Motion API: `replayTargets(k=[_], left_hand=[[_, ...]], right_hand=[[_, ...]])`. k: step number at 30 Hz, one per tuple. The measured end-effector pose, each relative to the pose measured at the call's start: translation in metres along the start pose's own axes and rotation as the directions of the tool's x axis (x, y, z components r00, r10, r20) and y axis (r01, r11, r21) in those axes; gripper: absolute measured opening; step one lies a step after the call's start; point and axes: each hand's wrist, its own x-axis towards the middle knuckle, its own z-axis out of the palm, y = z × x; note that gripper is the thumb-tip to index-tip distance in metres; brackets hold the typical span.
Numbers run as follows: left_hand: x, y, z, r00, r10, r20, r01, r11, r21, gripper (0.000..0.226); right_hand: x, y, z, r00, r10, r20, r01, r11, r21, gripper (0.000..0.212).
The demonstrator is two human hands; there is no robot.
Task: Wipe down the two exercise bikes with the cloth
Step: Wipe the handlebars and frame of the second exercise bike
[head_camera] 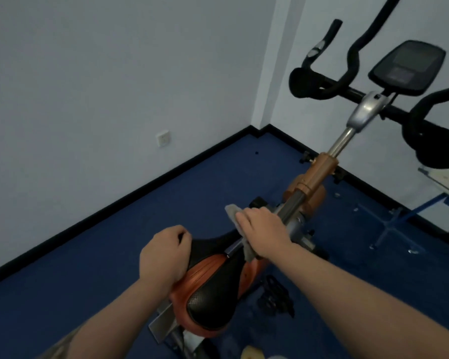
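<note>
One exercise bike [306, 185] is filling the middle and right of the frame, running from the saddle at lower centre up to the handlebars at upper right; a second bike is not showing anywhere in view. Lower centre, the left hand [163, 255] is gripping the nose of the saddle [210, 283], fingers curled over its black front edge, apparently steadying it. Just above and to the right, the right hand [262, 229] is pressing the cloth [233, 216] against the frame tube between saddle and orange stem collar [319, 172]. Its fingers are lying together over the cloth and bending round the tube; how far they are closing underneath, I cannot tell. A grey corner of cloth is poking out at the fingertips and another strip is hanging below the wrist.

Judging by that drape, the cloth is soft, light and limp, so it is probably handling best bunched under the palm rather than pinched at an edge, where it would flap or slip off. The bike looks heavy and rigid on the blue floor [140, 229]; wiping pressure is unlikely to be shifting it. The painted and metal tube is likely smooth, letting the cloth slide easily. The console [407, 66] at upper right is probably the delicate part, calling for a lighter touch, and the padded handlebars [309, 81] are likely grippier.
</note>
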Motion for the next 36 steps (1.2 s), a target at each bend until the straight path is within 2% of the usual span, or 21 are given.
replayTargets(k=[2, 4, 7, 9, 10, 12, 14, 15, 17, 18, 21, 23, 25, 27, 28, 30, 32, 34, 36], left_hand=[[-0.002, 0.001, 0.0, 0.996, -0.068, -0.056, 0.069, 0.998, 0.006, 0.024], [-0.006, 0.0, 0.0, 0.986, -0.126, -0.105, 0.126, 0.992, -0.01, 0.022], [-0.023, 0.002, 0.008, 0.963, -0.216, -0.161, 0.195, 0.971, -0.14, 0.023], [-0.038, 0.004, 0.016, 0.953, -0.243, -0.182, 0.188, 0.943, -0.275, 0.024], [-0.046, 0.005, 0.02, 0.947, -0.253, -0.198, 0.18, 0.928, -0.328, 0.027], [-0.061, 0.008, 0.026, 0.927, -0.303, -0.224, 0.185, 0.883, -0.431, 0.039], [-0.072, 0.014, 0.03, 0.903, -0.368, -0.22, 0.214, 0.832, -0.512, 0.047], [-0.078, 0.017, 0.033, 0.891, -0.398, -0.22, 0.23, 0.812, -0.536, 0.049], [-0.09, 0.023, 0.038, 0.876, -0.432, -0.214, 0.251, 0.787, -0.564, 0.054], [-0.096, 0.025, 0.04, 0.872, -0.441, -0.212, 0.255, 0.779, -0.573, 0.056], [-0.114, 0.027, 0.046, 0.886, -0.414, -0.21, 0.223, 0.776, -0.589, 0.062], [-0.125, 0.026, 0.046, 0.902, -0.388, -0.189, 0.221, 0.791, -0.57, 0.073], [-0.133, 0.026, 0.046, 0.917, -0.374, -0.141, 0.24, 0.797, -0.555, 0.082], [-0.139, 0.023, 0.047, 0.931, -0.35, -0.107, 0.234, 0.794, -0.561, 0.086], [-0.14, 0.022, 0.047, 0.938, -0.337, -0.087, 0.228, 0.785, -0.576, 0.088], [-0.144, 0.017, 0.047, 0.946, -0.322, -0.027, 0.234, 0.741, -0.63, 0.091], [-0.147, 0.013, 0.048, 0.955, -0.298, 0.014, 0.23, 0.704, -0.672, 0.09], [-0.148, 0.009, 0.049, 0.962, -0.27, 0.024, 0.216, 0.71, -0.67, 0.087], [-0.149, 0.007, 0.049, 0.965, -0.261, 0.031, 0.217, 0.726, -0.653, 0.088]], right_hand=[[0.004, -0.019, 0.005, 0.998, 0.067, -0.018, -0.069, 0.987, -0.143, 0.031], [-0.005, -0.049, 0.015, 0.996, -0.086, -0.011, 0.081, 0.969, -0.233, 0.031], [-0.018, -0.049, 0.019, 0.924, -0.368, -0.101, 0.361, 0.929, -0.083, 0.039], [-0.014, -0.019, 0.013, 0.868, -0.492, -0.066, 0.492, 0.87, -0.014, 0.033], [-0.012, -0.004, 0.009, 0.861, -0.507, -0.043, 0.509, 0.861, 0.022, 0.031], [-0.004, 0.017, 0.002, 0.923, -0.385, -0.012, 0.384, 0.917, 0.105, 0.028], [0.004, 0.006, 0.006, 0.976, -0.214, -0.04, 0.216, 0.975, 0.051, 0.031], [0.008, -0.011, 0.01, 0.982, -0.188, -0.026, 0.188, 0.982, 0.001, 0.034], [0.006, -0.051, 0.016, 0.971, -0.234, 0.051, 0.238, 0.968, -0.076, 0.039], [0.003, -0.068, 0.018, 0.957, -0.283, 0.054, 0.285, 0.959, -0.014, 0.039], [-0.013, -0.085, 0.023, 0.849, -0.528, -0.002, 0.517, 0.831, 0.206, 0.039], [-0.01, -0.068, 0.017, 0.756, -0.651, 0.063, 0.62, 0.744, 0.25, 0.046], [0.007, -0.042, 0.012, 0.797, -0.572, 0.193, 0.53, 0.817, 0.228, 0.045], [0.026, -0.032, 0.01, 0.864, -0.396, 0.312, 0.385, 0.918, 0.1, 0.049], [0.032, -0.038, 0.011, 0.872, -0.348, 0.345, 0.349, 0.935, 0.06, 0.051], [0.035, -0.063, 0.015, 0.857, -0.362, 0.367, 0.346, 0.932, 0.111, 0.058], [0.03, -0.089, 0.02, 0.844, -0.429, 0.323, 0.368, 0.9, 0.233, 0.066], [0.022, -0.102, 0.025, 0.804, -0.559, 0.203, 0.507, 0.823, 0.258, 0.059], [0.014, -0.098, 0.031, 0.686, -0.723, 0.084, 0.692, 0.684, 0.232, 0.052]])
